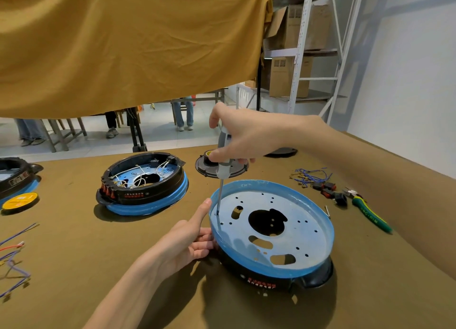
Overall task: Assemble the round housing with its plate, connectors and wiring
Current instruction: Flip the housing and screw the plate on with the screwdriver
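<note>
While the right hand (243,136) grips the screwdriver (223,166), keep it upright; left hand (187,242) fingers curl on the plate (271,230) rim, steadying.

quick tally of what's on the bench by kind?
Round housings: 3 (in-work, wired, one cut off at left edge)
Screwdriver: 1
Pliers: 1
Yellow tape rolls: 2
Dark round covers: 2
Total: 9
</note>
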`<state>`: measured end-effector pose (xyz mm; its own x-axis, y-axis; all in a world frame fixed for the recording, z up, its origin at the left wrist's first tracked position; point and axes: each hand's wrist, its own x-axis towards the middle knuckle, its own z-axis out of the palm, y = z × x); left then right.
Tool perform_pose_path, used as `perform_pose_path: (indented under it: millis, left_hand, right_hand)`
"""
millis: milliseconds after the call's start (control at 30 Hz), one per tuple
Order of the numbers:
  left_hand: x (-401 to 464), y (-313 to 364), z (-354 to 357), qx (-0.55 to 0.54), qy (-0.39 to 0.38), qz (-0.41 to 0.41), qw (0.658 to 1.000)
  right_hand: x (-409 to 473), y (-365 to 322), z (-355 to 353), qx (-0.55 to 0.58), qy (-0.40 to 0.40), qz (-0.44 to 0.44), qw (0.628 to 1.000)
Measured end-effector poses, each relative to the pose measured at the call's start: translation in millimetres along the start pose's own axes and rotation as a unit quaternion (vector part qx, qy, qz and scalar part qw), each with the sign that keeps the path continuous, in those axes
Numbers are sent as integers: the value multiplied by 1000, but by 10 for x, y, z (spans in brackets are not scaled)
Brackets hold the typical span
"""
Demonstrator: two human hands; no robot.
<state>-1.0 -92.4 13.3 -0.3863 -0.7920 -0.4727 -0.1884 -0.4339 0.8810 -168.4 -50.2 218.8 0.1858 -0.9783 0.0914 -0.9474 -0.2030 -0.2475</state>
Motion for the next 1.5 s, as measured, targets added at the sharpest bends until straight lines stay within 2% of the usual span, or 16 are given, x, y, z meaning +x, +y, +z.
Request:
perform_pose_path:
  millis: [100,267,400,600,733,900,1033,1233,1367,1500]
  left_hand:
    - [-49,34,1,-12,-1,-18,1000]
    - [-122,63,-12,-34,-31,-43,998]
    - [-140,67,-46,-21,-49,-48,997]
    - [-126,42,-38,21,-33,-24,999]
    - [-130,43,-32,32,-30,-19,999]
    - [-128,45,-30,41,-29,-20,999]
    - [-148,56,-40,43,-36,-21,998]
    - [-154,52,-17,47,-30,-15,998]
    - [-160,60,-11,46,-30,-18,998]
    - [-162,52,4,46,-24,-14,999]
  right_hand:
    - [0,13,-80,59,-35,14,998]
    - [-5,-3,-13,1,23,-10,1000]
    - [-30,0,-69,52,-42,-3,998]
    - [18,-9,-17,-6,12,0,1000]
    - [19,-7,-89,12,-44,8,999]
    - [25,-57,-35,-33,-25,6,999]
    - [0,-70,-83,-5,-69,3,998]
    - [-31,-62,-20,-39,-26,17,999]
    - [-112,-45,-88,-11,-56,7,998]
    - [-126,-19,-12,-65,1,16,998]
